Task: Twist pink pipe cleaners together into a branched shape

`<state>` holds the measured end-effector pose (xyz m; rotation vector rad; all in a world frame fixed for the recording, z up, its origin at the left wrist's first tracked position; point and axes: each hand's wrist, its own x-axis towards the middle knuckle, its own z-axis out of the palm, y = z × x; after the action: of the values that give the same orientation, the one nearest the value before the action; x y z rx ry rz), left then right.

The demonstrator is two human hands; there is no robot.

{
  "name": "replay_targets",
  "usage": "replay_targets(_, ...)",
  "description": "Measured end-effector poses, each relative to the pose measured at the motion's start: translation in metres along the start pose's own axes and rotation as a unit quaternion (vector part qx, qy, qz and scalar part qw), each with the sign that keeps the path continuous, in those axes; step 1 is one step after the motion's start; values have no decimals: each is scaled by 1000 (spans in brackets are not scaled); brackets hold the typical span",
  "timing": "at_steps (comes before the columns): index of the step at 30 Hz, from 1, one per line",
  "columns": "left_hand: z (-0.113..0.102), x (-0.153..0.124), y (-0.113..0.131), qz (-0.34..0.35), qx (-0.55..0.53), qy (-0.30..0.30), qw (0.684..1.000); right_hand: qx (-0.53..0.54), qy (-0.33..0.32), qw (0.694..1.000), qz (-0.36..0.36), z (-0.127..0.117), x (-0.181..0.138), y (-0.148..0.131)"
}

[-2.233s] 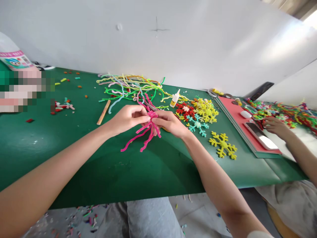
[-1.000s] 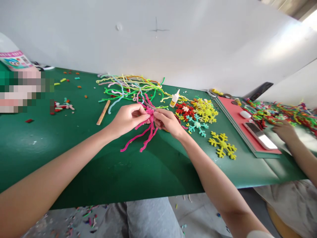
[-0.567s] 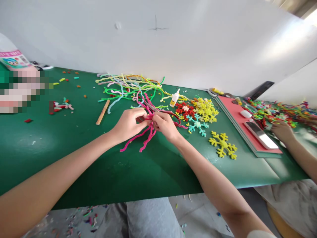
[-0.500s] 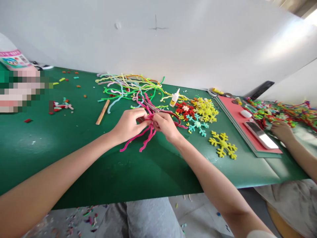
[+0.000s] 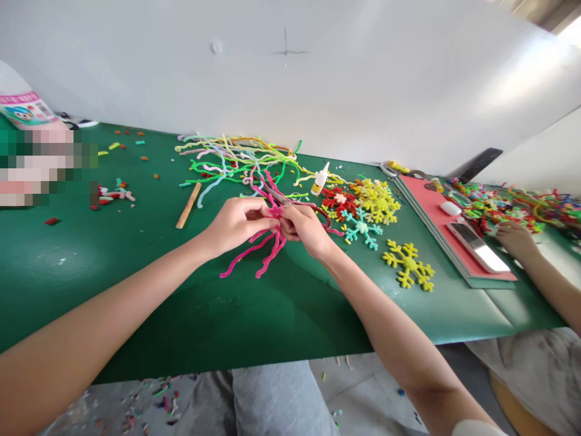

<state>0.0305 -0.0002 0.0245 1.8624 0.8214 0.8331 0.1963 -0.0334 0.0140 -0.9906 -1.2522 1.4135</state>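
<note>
Both my hands meet over the middle of the green table. Between the fingertips of my left hand (image 5: 238, 225) and my right hand (image 5: 305, 228) is a small pink pipe-cleaner piece (image 5: 275, 212), pinched from both sides. Loose pink pipe cleaners (image 5: 245, 257) lie on the table beneath and in front of the fingers. Scissors (image 5: 278, 196) rest just behind my right hand, their dark red handles partly hidden by it. A small white glue bottle (image 5: 320, 179) stands a little beyond, to the right.
Pale and green pipe cleaners (image 5: 240, 151) lie along the wall. A wooden stick (image 5: 187, 206) is left of them. Finished snowflakes, including a yellow one (image 5: 410, 266), lie right. A phone (image 5: 478, 247) rests on a red folder (image 5: 426, 200). Another person's hand (image 5: 517, 241) is at far right.
My left fingers have opened out slightly around the pink piece, showing more of its middle. Both hands stay in nearly the same place.
</note>
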Motion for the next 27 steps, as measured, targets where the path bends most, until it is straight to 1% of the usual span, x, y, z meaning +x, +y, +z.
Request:
replay_targets(5, -3, 1, -2, -30, -81, -26, 996, 2, -31, 999, -24, -1, -1, 2)
replay_targets(13, -5, 2, -7, -96, -197, -56, 974, -14, -44, 998, -46, -4, -4, -2)
replay_targets(17, -5, 2, -9, -104, -220, -57, 968, -16, -43, 997, -58, -3, -3, -1)
replay_targets(23, -5, 2, -9, -112, -241, -68, 962, 24, -32, 995, -86, 1, -2, 6)
replay_targets(27, -4, 2, -8, -107, -226, -71, 966, -1, -24, 995, -92, 0, -2, 6)
